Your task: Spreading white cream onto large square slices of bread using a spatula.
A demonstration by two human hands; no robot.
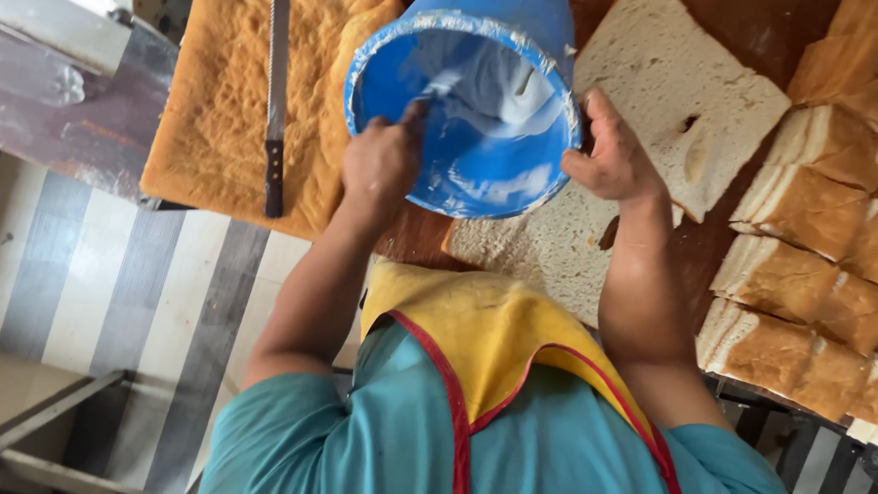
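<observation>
Seen from above, the person leans over a dark wooden counter (738, 21) with both forearms stretched forward toward a blue bucket (471, 95) that is tipped so its open mouth faces the camera. The inside of the bucket is smeared with white cream (496, 99), thickest on the far wall and along the rim.

The left hand (382, 160) reaches into the bucket's mouth from the near-left edge. Its fingers are curled shut around the handle of a white-coated tool (446, 84) whose end lies in the cream; the tool's kind cannot be told, since cream covers it. The wrist is bent slightly inward and the elbow sits low, near the yellow apron (483, 325) with red trim worn over a teal shirt (370, 451).

The right hand (609, 153) is pressed against the bucket's right rim, thumb on the edge and fingers wrapped round the outer wall, steadying the tilted bucket. That forearm runs nearly straight up from the elbow.

The bucket rests over a large pale sheet of sponge cake (681, 94), which spreads out beneath and to the right of it. Left of the bucket lies a browner cake sheet (211, 109) with a long serrated knife (276, 95) laid flat on top, dark handle toward the person. Along the right edge stand rows of cut cake blocks (820, 257), side by side and touching. Below the counter's left side a grey and white striped floor (111, 294) shows
</observation>
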